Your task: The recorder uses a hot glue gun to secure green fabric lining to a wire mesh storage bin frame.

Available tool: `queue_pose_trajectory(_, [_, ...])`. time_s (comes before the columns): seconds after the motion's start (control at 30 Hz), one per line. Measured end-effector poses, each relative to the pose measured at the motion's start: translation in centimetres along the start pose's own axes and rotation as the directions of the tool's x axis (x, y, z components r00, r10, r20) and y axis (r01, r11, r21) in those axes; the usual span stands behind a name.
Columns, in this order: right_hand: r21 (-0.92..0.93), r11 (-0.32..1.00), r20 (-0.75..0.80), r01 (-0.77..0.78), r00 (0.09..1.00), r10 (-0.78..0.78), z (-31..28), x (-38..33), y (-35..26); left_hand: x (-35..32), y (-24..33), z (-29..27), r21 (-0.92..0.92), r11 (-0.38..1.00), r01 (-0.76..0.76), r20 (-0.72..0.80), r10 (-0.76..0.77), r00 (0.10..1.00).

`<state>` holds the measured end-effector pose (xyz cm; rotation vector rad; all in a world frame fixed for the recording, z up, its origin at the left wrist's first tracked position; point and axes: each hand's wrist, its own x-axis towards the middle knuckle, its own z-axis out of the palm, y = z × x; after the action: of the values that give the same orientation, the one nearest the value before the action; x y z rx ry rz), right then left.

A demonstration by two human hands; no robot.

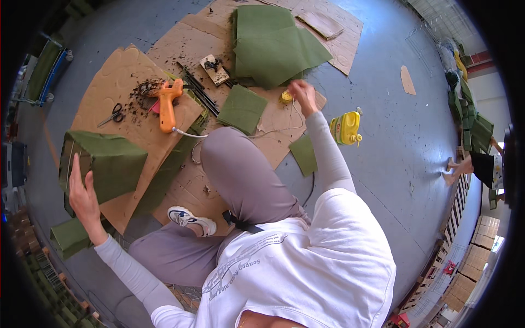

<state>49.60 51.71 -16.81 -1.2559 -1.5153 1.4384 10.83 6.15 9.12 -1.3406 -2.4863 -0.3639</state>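
My left hand [83, 199] lies with fingers stretched out against the side of a boxy green fabric piece [112, 167] at the left. My right hand [304, 96] is ahead of me with its fingers curled together at the near edge of a stack of green fabric sheets [270, 46]. A small round yellow object [285, 97] sits just beside those fingers; what they pinch, if anything, is hidden. Between my hands, an orange glue gun [167, 106] with a pale cord rests on cardboard. Black-handled scissors [116, 113] lie to its left.
Black sticks [199, 90] and a small wooden block [214, 69] lie beyond a smaller green fabric stack [242, 109]. A yellow jug [345, 128] stands right of my right forearm. Cardboard sheets [98, 87] cover part of the grey floor. A wooden pallet [456, 208] is far right.
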Motion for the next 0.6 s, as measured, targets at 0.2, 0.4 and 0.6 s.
queue_pose_trajectory(0.2, [-0.086,0.9,-0.048,-0.427,0.904,0.424,2.0,-2.9,16.4,0.0,0.6,-1.6,0.278,0.948,-0.157,-0.043,0.175,0.984])
queue_pose_trajectory(0.4, [-0.431,0.892,-0.093,-0.134,0.99,0.103,10.5,-0.1,20.2,0.4,1.3,-1.0,0.333,0.934,-0.132,-0.057,0.16,0.985])
queue_pose_trajectory(0.6, [-0.7,0.693,-0.077,-0.173,0.983,0.168,14.0,4.5,19.4,0.3,1.1,-1.6,0.369,0.914,-0.168,-0.079,0.211,0.974])
